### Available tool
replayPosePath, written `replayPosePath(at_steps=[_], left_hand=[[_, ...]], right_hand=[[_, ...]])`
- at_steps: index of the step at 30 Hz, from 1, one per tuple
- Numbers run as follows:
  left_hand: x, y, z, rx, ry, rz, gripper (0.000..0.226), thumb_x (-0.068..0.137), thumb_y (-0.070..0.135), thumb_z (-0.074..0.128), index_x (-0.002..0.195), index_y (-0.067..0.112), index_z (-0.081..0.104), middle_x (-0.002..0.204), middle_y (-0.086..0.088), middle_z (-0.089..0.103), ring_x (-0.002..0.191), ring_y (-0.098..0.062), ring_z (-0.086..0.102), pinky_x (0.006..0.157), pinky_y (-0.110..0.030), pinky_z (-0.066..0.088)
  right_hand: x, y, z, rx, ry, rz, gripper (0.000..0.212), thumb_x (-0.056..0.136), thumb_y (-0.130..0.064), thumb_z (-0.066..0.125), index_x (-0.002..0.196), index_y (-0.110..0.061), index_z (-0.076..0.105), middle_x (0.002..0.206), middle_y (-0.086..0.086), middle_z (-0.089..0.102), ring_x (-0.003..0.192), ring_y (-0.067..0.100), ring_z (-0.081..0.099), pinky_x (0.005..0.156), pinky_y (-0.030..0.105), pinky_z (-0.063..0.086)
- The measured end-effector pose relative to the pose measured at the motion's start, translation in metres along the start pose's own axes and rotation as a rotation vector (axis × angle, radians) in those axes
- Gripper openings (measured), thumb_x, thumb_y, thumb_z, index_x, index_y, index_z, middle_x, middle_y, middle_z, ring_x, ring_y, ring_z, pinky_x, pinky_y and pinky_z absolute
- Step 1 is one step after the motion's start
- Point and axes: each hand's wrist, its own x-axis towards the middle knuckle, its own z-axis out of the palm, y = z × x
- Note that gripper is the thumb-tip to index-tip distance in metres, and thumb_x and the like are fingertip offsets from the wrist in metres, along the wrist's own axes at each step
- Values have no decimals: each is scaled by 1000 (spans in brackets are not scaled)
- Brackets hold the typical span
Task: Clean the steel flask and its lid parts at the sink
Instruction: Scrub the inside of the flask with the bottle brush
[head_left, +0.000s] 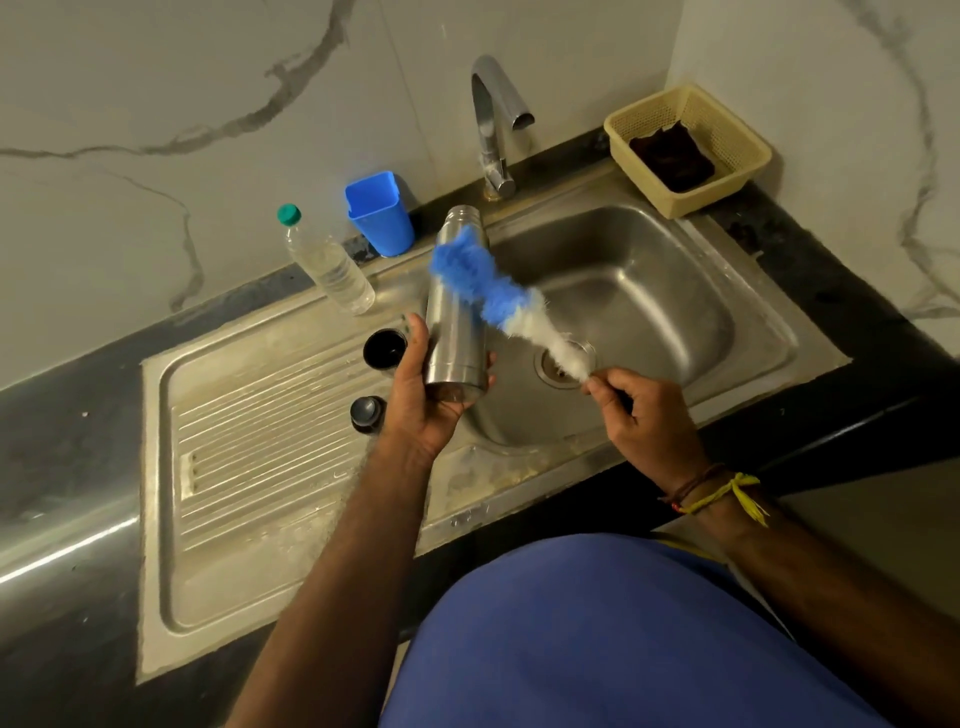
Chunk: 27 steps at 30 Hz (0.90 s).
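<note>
My left hand (423, 387) grips the base of the steel flask (453, 322), which stands open-mouthed and lidless above the left edge of the sink basin (675, 291). My right hand (641, 410) pinches the handle of a bottle brush (498, 293) with blue and white bristles. The blue tip lies against the flask's outer side near its neck. Two dark lid parts sit on the drainboard beside my left hand: a cup-like cap (384, 349) and a round stopper (367, 411).
A chrome tap (493, 119) arches over the basin and no water runs. A clear plastic bottle (327, 262) and a blue cup (381, 214) stand behind the ribbed drainboard (270, 441). A cream basket (688, 148) holding a dark cloth sits at back right.
</note>
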Motion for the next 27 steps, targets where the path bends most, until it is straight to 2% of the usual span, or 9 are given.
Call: replayPosePath(at_steps=[1, 3, 5, 8, 11, 15, 19, 23, 27], left_hand=[[-2, -2, -1, -12, -4, -10, 66, 93, 57, 60, 139, 10, 55, 122, -17, 69, 99, -35, 69, 80, -45, 61], [-6, -7, -1, -42, -6, -23, 62, 93, 49, 64, 140, 9, 55, 124, -19, 68, 101, -36, 70, 83, -46, 61], [-9, -11, -4, -83, 1, -30, 61, 90, 40, 70, 139, 8, 55, 126, -19, 67, 105, -37, 69, 88, -47, 58], [-14, -14, -8, -75, -9, -39, 54, 86, 26, 75, 132, 6, 57, 118, -20, 71, 109, -38, 67, 88, -47, 57], [-19, -19, -11, -35, -13, -54, 62, 77, 19, 75, 133, 5, 52, 113, -21, 72, 112, -40, 66, 90, -51, 56], [-22, -24, -14, 52, 29, -51, 85, 62, 25, 79, 138, 7, 47, 113, -22, 70, 105, -38, 69, 85, -51, 59], [-23, -26, -13, 190, 68, -7, 64, 74, 32, 71, 131, 10, 54, 108, -18, 72, 88, -32, 74, 67, -38, 61], [-21, -25, -20, 185, 73, 10, 62, 82, 44, 73, 133, 11, 56, 110, -16, 73, 89, -32, 73, 82, -44, 56], [-17, -27, -21, 77, 90, 11, 63, 86, 45, 71, 135, 8, 55, 104, -15, 74, 83, -29, 74, 87, -48, 53]], right_hand=[[2, 1, 1, -5, 3, 15, 25, 99, -29, 57, 91, -10, 73, 65, -1, 66, 55, 9, 59, 52, 33, 50], [5, 0, 6, -31, -27, 11, 34, 98, -37, 52, 88, -11, 71, 64, 1, 65, 54, 15, 59, 51, 38, 50], [7, 0, 8, -62, -46, -10, 37, 98, -40, 50, 87, -13, 71, 66, 1, 67, 56, 16, 61, 51, 38, 50], [11, 3, 8, -70, -1, 15, 28, 99, -30, 56, 84, -11, 69, 64, 1, 65, 56, 16, 60, 50, 35, 49], [13, 3, 11, -103, -35, 18, 28, 99, -32, 55, 85, -12, 69, 65, 1, 65, 56, 16, 60, 51, 38, 51], [31, -7, 10, -157, -15, 35, 39, 97, -43, 44, 89, -15, 70, 73, 2, 71, 63, 21, 65, 58, 41, 55], [48, -16, 11, -234, -53, 41, 39, 95, -45, 40, 90, -18, 68, 74, 3, 71, 68, 26, 67, 59, 42, 57], [48, -14, 5, -215, -4, 83, 26, 100, -29, 53, 90, -14, 72, 74, 5, 71, 66, 23, 66, 62, 37, 57], [32, -10, 9, -140, -35, 79, 27, 98, -30, 53, 87, -14, 73, 73, 3, 72, 64, 19, 66, 60, 39, 56]])
